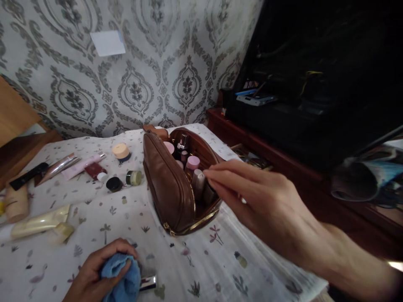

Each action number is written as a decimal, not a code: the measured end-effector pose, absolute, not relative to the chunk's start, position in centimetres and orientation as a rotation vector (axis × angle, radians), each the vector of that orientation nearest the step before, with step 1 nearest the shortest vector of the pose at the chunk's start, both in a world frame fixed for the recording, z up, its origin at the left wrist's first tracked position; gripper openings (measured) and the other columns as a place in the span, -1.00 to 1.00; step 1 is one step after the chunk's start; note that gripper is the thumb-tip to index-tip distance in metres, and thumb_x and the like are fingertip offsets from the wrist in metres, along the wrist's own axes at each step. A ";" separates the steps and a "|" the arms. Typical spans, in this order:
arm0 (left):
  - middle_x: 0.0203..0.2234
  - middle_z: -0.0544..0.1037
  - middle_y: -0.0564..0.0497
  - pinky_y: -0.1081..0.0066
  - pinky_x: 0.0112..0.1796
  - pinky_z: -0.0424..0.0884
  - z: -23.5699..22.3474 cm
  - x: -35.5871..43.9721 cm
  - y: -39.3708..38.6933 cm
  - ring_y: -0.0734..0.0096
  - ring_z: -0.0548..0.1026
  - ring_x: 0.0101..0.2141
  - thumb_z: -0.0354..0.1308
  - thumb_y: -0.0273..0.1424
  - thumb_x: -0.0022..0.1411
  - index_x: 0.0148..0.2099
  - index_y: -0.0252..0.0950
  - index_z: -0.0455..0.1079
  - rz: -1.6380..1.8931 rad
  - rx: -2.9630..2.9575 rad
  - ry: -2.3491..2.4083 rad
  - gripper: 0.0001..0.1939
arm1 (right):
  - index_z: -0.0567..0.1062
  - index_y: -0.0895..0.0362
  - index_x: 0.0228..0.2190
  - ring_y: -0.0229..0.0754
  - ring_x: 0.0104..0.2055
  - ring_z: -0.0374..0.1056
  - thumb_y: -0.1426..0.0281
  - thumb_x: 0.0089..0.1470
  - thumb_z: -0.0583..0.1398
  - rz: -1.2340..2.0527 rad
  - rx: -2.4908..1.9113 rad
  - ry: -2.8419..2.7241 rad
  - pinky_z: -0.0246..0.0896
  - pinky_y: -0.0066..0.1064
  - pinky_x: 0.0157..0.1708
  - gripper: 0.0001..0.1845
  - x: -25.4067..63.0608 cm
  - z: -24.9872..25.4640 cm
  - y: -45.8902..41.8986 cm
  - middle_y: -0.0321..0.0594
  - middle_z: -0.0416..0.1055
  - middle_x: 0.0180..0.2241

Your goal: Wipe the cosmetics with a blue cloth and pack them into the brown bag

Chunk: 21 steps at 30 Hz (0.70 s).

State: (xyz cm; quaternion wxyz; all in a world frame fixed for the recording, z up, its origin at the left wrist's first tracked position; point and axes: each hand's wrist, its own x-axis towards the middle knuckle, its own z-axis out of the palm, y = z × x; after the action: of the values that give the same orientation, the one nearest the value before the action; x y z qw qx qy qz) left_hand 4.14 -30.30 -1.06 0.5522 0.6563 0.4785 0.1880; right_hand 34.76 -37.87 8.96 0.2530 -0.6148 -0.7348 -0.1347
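Note:
A brown zip-up makeup bag (166, 184) stands unzipped on the cloth, with several bottles and pink-lidded jars inside. My right hand (255, 193) reaches over its right side, fingers pressed together beside a pale-capped bottle (199, 180); anything between the fingertips is hidden. At the bottom left, my left hand (103, 268) is closed around a crumpled blue cloth (124, 279). A shiny silver cylinder, perhaps a cap (147, 282), pokes out beside the cloth; whether this hand grips it too, I cannot tell.
Left of the bag lie several cosmetics, among them a cream-lidded jar (121, 152), a black lid (113, 183), a small green jar (134, 178) and a gold tube (40, 222). A dark screen (315, 63) fills the right. Patterned fabric (201, 268) covers the surface.

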 end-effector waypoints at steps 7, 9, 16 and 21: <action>-0.45 0.53 0.01 0.52 -0.39 0.44 1.1 5.3 -29.9 0.35 0.48 -0.42 0.22 0.04 0.15 -0.34 -0.24 0.53 0.444 1.734 1.114 -0.58 | 0.55 0.15 -0.04 -0.16 -0.31 0.57 0.53 0.26 0.07 -0.247 -1.592 -1.875 0.55 -0.37 -0.38 -0.66 29.9 3.7 -41.9 0.07 0.49 0.07; -0.45 0.55 0.01 0.52 -0.38 0.46 1.6 5.5 -29.7 0.36 0.50 -0.43 0.17 -0.03 0.21 -0.31 -0.22 0.54 0.431 1.845 1.058 -0.64 | 0.57 0.14 -0.08 -0.20 -0.39 0.55 0.58 0.21 0.08 -0.231 -1.530 -1.911 0.54 -0.38 -0.42 -0.65 29.4 2.4 -42.5 0.07 0.51 0.05; -0.08 0.60 -0.10 0.33 -0.01 0.50 4.3 7.9 -28.3 0.23 0.56 -0.08 -0.04 -0.46 0.29 0.11 -0.18 0.48 0.665 2.567 0.650 -0.58 | 0.59 0.19 -0.12 -0.11 -0.18 0.57 0.61 0.18 0.10 -0.415 -1.475 -1.943 0.56 -0.41 -0.32 -0.66 32.2 4.6 -41.6 0.06 0.55 -0.02; 0.16 0.44 -0.12 0.19 0.18 0.40 6.6 13.0 -27.5 0.20 0.36 0.21 -0.13 -0.62 0.36 0.27 -0.24 0.32 0.892 3.017 0.197 -0.48 | 0.53 0.21 -0.05 -0.13 -0.18 0.56 0.68 0.07 0.09 -0.469 -1.512 -2.172 0.52 -0.41 -0.33 -0.56 35.3 7.5 -38.4 -0.03 0.54 0.01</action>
State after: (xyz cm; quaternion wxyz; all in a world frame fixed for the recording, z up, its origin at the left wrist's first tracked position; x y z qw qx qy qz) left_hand 12.96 -27.48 6.57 -0.0053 0.9571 0.0625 0.2830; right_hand 35.35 -38.35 7.46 0.2252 -0.5482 -0.7873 -0.1699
